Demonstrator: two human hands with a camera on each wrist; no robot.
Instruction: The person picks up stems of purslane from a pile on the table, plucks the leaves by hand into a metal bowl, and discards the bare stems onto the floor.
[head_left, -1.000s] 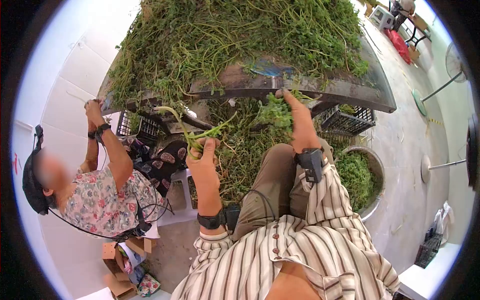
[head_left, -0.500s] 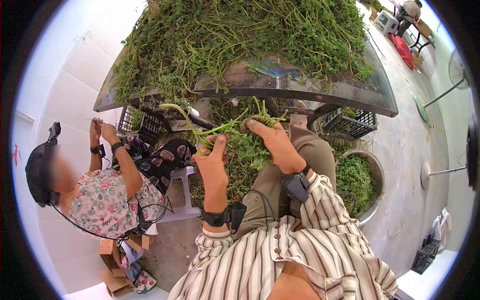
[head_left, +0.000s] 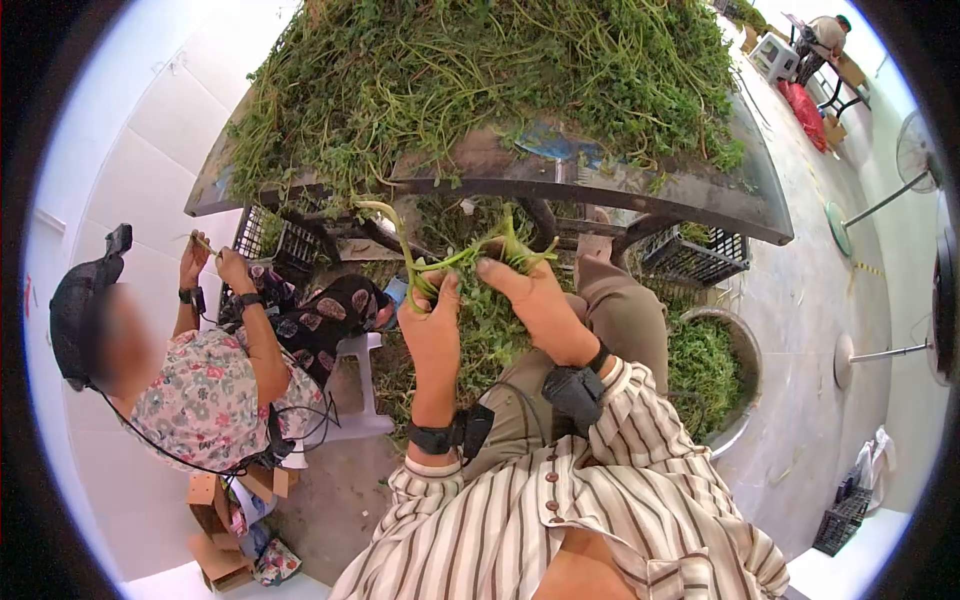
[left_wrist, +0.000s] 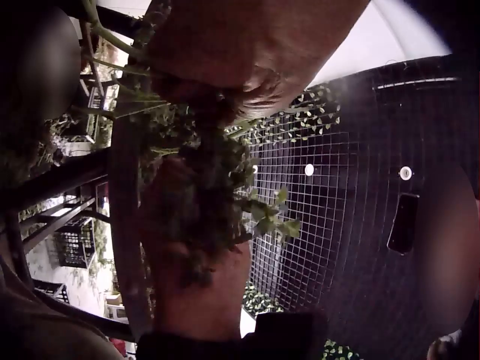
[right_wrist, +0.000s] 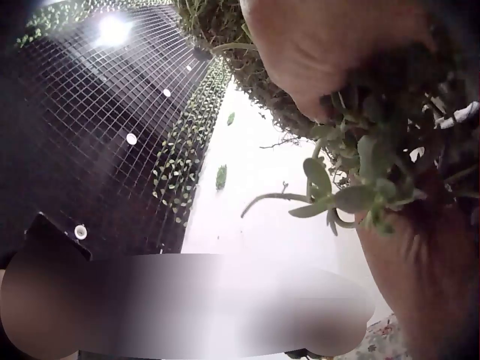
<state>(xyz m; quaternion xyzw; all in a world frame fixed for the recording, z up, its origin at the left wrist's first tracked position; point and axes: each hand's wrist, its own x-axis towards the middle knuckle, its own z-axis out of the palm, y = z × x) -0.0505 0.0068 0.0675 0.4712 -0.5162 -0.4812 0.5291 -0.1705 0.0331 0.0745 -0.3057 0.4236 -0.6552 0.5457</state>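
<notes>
Purslane-like greens are held close together in front of the lap in the head view. My left hand (head_left: 432, 320) grips a few thick pale-green stems (head_left: 404, 240) that stick up past the thumb. Right beside it, my right hand (head_left: 545, 312) pinches a leafy bunch (head_left: 492, 322), its thumb near the stem ends and the leaves hanging below. Small rounded leaves (right_wrist: 354, 198) show up close in the right wrist view. The left wrist view is dark, with a leafy sprig (left_wrist: 274, 217) between the two hands. Most fingertips are hidden by hands and leaves.
A table (head_left: 690, 195) with a large heap of greens (head_left: 480, 90) stands just ahead. Black crates (head_left: 705, 258) sit beneath it. A round tub (head_left: 757, 360) of greens is at the right. Another person (head_left: 220, 390) sits at the left, hands raised.
My right hand has come back from the table edge with the leafy bunch and met the left hand. The left hand has shifted slightly right, still gripping its stems.
</notes>
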